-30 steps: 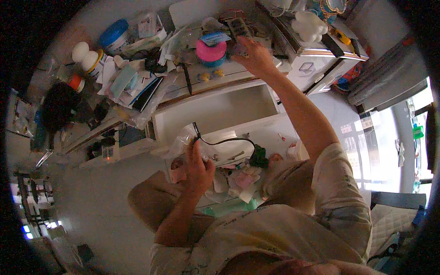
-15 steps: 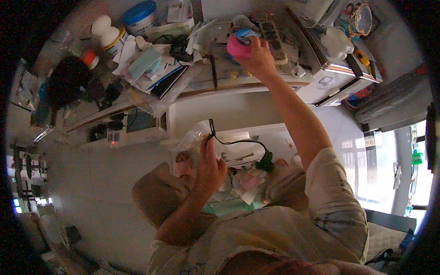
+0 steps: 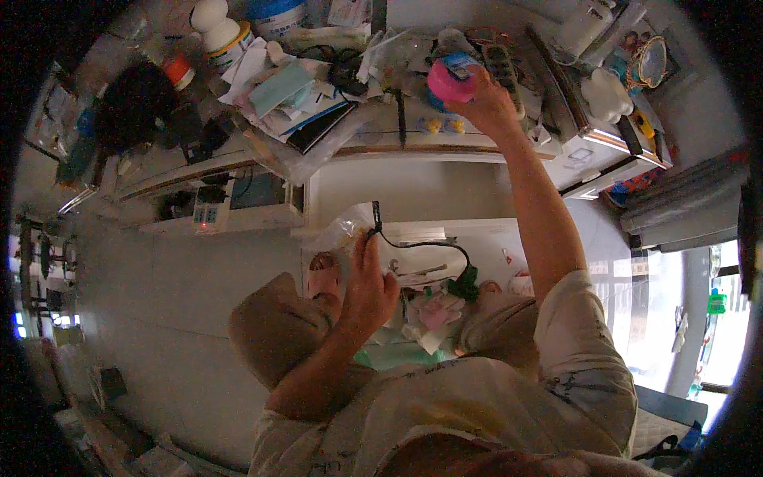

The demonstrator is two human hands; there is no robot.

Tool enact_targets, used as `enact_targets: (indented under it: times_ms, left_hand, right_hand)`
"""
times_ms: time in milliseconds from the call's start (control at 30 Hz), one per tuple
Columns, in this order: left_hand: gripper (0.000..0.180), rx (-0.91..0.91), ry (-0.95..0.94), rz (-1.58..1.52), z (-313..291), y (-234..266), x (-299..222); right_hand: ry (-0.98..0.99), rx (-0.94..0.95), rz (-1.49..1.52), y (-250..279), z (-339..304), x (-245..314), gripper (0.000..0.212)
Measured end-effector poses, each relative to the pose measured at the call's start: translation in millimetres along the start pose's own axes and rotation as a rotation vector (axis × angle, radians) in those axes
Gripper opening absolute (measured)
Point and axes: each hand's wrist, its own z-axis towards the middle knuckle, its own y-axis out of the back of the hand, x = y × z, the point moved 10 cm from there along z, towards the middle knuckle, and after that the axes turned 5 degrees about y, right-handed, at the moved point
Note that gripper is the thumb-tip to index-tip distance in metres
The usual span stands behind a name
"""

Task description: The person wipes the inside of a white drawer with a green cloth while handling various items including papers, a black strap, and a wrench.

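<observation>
My right hand (image 3: pixel 491 107) reaches over the cluttered tabletop, its fingers wrapped round the side of a round pink container (image 3: pixel 450 82) with a blue label. Just in front of the container lie small yellow pieces (image 3: pixel 442 126). Lower down, above my lap, my left hand (image 3: pixel 372 286) has its fingers raised, with a black cord (image 3: pixel 377 226) caught at their tips. The cord curves rightward to a dark green piece (image 3: pixel 463 285), whose kind I cannot make out. Behind these fingertips is a clear plastic bag (image 3: pixel 350 226).
Papers and a mint-green packet (image 3: pixel 282 87) are heaped left of the container. Farther left stand tubs with a blue lid (image 3: pixel 274 9) and an orange lid (image 3: pixel 176 70). Below the tabletop's edge is an open drawer (image 3: pixel 409 187). Crumpled paper (image 3: pixel 435 314) lies between my legs.
The whole view has shifted, so the tabletop sits farther right. My right hand still holds the pink container, and the yellow pieces show more plainly. My left hand keeps its pose.
</observation>
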Motion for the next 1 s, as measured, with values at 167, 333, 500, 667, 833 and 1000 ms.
enact_targets:
  times_ms: [167, 333, 500, 667, 833, 1000]
  left_hand:
    - [0.064, 0.08, 0.097, -0.036, 1.4, 2.3, 2.6]
    - [0.066, 0.091, 0.092, -0.011, 0.4, 2.1, 2.1]
    - [0.07, -0.01, -0.023, 0.045, -1.8, 9.7, -3.8]
    - [0.07, -0.072, -0.017, 0.033, -8.4, 4.9, 9.3]
    - [0.07, -0.115, -0.045, 0.005, -10.3, 7.3, 11.2]
    - [0.07, -0.106, -0.049, 0.018, -9.3, 11.5, 7.6]
  right_hand:
    - [0.101, -0.193, -0.277, 39.1, -6.2, 37.4, 0.049]
    - [0.477, -0.147, -0.062, -3.1, 6.6, 112.8, 0.044]
    - [0.577, 0.012, -0.215, -69.5, 34.3, 168.6, 0.054]
    - [0.392, 0.224, -0.303, -89.2, 56.8, 165.1, 0.056]
    - [0.332, 0.177, -0.359, -86.9, 56.5, 139.5, 0.05]
    - [0.339, 0.155, -0.41, -83.4, 55.3, 135.3, 0.049]
